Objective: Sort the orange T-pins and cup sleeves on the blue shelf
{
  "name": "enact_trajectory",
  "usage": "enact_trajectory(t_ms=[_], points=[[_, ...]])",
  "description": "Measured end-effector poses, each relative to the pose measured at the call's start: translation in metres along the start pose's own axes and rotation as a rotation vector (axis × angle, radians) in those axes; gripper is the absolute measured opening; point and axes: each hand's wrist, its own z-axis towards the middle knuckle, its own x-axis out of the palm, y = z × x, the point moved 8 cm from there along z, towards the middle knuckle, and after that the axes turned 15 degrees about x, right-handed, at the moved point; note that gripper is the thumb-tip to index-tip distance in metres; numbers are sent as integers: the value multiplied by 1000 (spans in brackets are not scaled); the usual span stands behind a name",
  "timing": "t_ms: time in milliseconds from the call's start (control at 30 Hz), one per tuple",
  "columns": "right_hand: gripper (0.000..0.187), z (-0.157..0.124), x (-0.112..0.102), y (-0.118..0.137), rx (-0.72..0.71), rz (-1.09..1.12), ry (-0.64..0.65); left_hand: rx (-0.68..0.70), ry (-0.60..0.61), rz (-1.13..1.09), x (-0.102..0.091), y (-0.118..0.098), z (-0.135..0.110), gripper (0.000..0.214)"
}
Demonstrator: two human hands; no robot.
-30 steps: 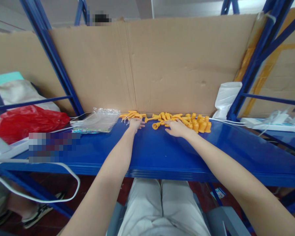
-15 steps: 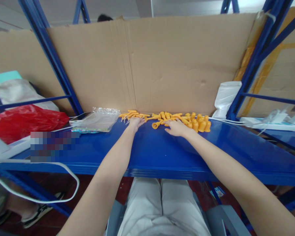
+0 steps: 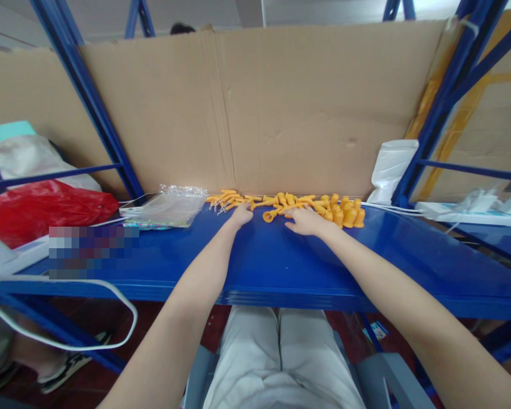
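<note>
Along the back of the blue table point(image 3: 276, 261) runs a row of orange plastic pieces. Slim stick-like ones with small silver chains point(image 3: 220, 205) lie at the left end. Flared, trumpet-like orange pieces point(image 3: 271, 215) are in the middle, and cup-shaped orange pieces point(image 3: 351, 216) stand at the right. My left hand point(image 3: 242, 216) is at the slim pieces, its fingers curled in; what they hold, if anything, is hidden. My right hand point(image 3: 305, 220) rests against the middle of the row, fingers stretched out and thumb apart, with nothing visibly held.
Clear plastic bags point(image 3: 170, 207) lie left of the row, near a red plastic bag point(image 3: 55, 210). A white pouch point(image 3: 389, 170) leans at the back right, beside a power strip point(image 3: 468, 215). A cardboard panel point(image 3: 306, 113) closes the back. A white cable point(image 3: 128, 309) loops at the front left.
My left hand has moved slightly right and its fingers have curled in, uncovering more of the slim pieces and chains. My right hand has stayed in place.
</note>
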Motion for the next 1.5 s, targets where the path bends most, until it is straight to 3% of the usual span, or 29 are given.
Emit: enact_trajectory(t_ms=[167,367,567,733,833,1000,1100,1233,1333,1500], points=[[51,-2,0,3,-27,-4,-2,158,183,279,17,-7,1,47],[50,0,1,2,-39,-4,-15,153,265,412,26,-6,2,38],[50,-1,2,3,-37,-12,7,209,204,331,17,-23,1,30],[49,-3,0,3,-27,-14,14,257,183,308,17,-35,-5,37],[48,-2,1,4,-38,-40,7,265,157,358,17,-34,-6,39],[48,-1,3,3,-43,-51,8,219,258,387,21,-25,-6,20],[48,-1,3,3,-47,-41,11,261,202,372,17,-30,-4,16],[47,-1,2,4,-40,-50,13,273,129,371,15,-34,-5,31],[48,-3,2,4,-30,-40,41,242,161,366,19,-29,-6,43],[47,-4,9,3,-22,-31,130,285,264,414,24,-29,-8,36]])
